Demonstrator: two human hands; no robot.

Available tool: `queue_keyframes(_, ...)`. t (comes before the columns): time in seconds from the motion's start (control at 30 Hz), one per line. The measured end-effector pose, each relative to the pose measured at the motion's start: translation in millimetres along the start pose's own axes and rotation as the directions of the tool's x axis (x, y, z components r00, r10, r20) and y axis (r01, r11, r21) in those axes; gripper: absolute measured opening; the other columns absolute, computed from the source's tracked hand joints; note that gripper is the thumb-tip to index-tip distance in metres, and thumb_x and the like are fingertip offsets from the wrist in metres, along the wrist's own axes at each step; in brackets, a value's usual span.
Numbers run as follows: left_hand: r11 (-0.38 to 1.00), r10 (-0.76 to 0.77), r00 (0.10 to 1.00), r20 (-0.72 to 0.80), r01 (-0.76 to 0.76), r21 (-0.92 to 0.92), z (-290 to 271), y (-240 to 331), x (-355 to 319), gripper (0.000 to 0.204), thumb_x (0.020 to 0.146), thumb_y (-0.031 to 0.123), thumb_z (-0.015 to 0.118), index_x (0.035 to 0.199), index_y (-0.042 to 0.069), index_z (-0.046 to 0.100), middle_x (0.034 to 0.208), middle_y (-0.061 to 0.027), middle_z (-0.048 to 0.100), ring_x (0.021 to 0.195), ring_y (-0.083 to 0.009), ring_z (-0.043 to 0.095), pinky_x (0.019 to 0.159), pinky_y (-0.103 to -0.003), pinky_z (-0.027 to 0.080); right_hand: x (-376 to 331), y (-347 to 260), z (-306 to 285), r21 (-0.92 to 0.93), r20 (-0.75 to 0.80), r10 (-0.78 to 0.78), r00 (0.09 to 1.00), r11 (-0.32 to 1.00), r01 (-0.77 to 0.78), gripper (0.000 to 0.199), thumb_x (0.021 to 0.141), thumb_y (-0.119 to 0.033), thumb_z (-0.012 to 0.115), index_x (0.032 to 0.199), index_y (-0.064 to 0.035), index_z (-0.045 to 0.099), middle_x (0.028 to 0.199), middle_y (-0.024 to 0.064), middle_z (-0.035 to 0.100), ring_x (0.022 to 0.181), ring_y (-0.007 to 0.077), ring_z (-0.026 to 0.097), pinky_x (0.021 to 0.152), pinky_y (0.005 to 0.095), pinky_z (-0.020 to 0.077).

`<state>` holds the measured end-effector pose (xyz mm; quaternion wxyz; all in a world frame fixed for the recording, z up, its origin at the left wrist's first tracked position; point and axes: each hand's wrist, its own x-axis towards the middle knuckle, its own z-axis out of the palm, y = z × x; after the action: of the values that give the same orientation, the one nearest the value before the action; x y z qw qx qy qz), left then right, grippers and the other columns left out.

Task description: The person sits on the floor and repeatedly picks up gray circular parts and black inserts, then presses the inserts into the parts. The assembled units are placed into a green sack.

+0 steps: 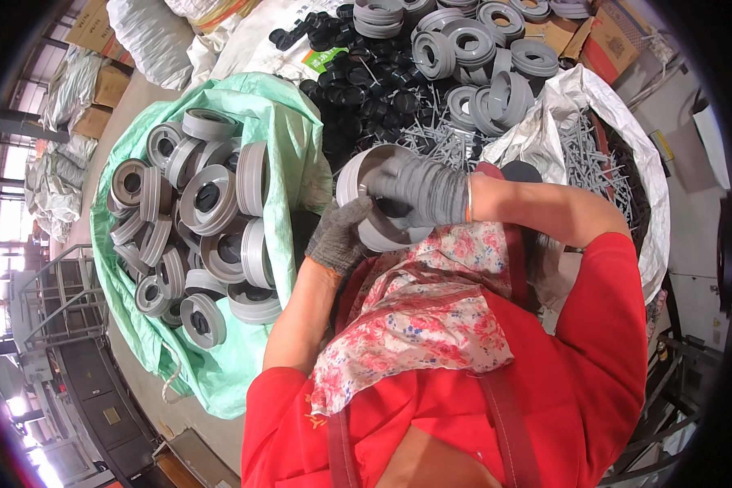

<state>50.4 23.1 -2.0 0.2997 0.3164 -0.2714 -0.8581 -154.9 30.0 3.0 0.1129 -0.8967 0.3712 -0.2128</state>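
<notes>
A grey plastic spool (368,180) with a dark centre is held in front of my chest between both gloved hands. My left hand (339,236), in a dark grey knit glove, grips it from below. From the right, my right hand (421,189), in a lighter grey glove, presses on its upper face over the hub. Behind the spool lies a heap of black round caps (358,81) and a scatter of grey metal pins (447,138).
A green sack (289,138) at my left holds several assembled grey spools (207,203). More empty grey spools (472,49) are piled at the back. A white sack (618,130) with pins stands at the right. Cardboard boxes and filled bags line the far left.
</notes>
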Motion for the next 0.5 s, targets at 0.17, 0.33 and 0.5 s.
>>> queue_keyframes(0.17,0.967,0.153,0.980,-0.126,-0.123,0.222,5,-8,4,0.052,0.075,0.008,0.068,0.123,-0.001,0.048,0.109,-0.0114,0.059,0.095,-0.0240,0.061,0.080,-0.037,0.055,5,8,-18,0.517,0.621,0.575,0.532,0.209,-0.830,0.064,0.077,-0.051,0.068,0.111,0.0021,0.055,0.094,0.0139,0.065,0.082,0.0229,0.066,0.066,0.0348,0.0529)
queue_keyframes(0.33,0.976,0.216,0.964,-0.155,-0.209,0.062,22,-8,5,0.058,0.068,0.010,0.077,0.120,0.000,0.053,0.099,-0.0104,0.065,0.080,-0.0220,0.065,0.072,-0.033,0.055,-1,1,-3,0.266,0.091,0.463,0.882,0.842,-0.470,0.082,0.067,-0.056,0.071,0.121,0.0001,0.045,0.089,0.0225,0.064,0.080,0.0347,0.066,0.068,0.0422,0.0524)
queue_keyframes(0.5,0.366,0.698,0.716,0.009,-0.368,0.855,38,26,18,0.046,0.064,0.011,0.079,0.104,-0.001,0.060,0.087,-0.0063,0.067,0.077,-0.0129,0.064,0.070,-0.027,0.051,-3,53,28,0.653,0.744,0.309,0.592,-0.153,-0.741,0.070,0.084,-0.066,0.045,0.092,-0.0001,0.066,0.070,0.0177,0.064,0.050,0.0340,0.060,0.047,0.0471,0.0501)
